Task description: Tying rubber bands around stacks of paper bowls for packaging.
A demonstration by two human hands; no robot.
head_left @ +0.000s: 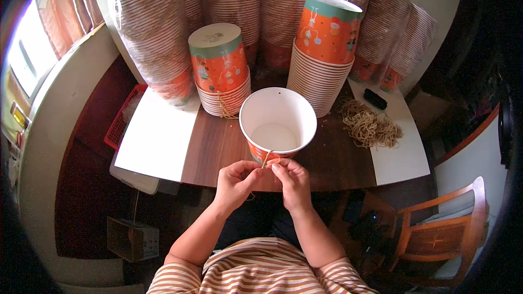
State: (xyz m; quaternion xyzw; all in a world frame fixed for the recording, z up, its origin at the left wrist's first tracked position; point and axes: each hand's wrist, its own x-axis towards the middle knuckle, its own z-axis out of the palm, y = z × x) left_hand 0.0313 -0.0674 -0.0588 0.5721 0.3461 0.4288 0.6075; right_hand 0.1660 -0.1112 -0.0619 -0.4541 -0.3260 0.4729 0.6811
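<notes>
A large paper bucket, white inside and orange outside, stands upright in front of me near the table's front edge. A small dark hole shows near its far rim. A thin tan string comes over the near rim in a small loop. Both my hands are at the near side of the bucket, fingertips almost meeting. My left hand pinches the string between thumb and forefinger. From the other side my right hand also pinches the string. The fingers partly cover the string's ends.
Left of the bucket is a shorter stack of upturned buckets; a taller stack stands to the right. Tan strings lie heaped beside a black object. Plastic-wrapped bucket stacks line the back. A wooden chair stands at lower right.
</notes>
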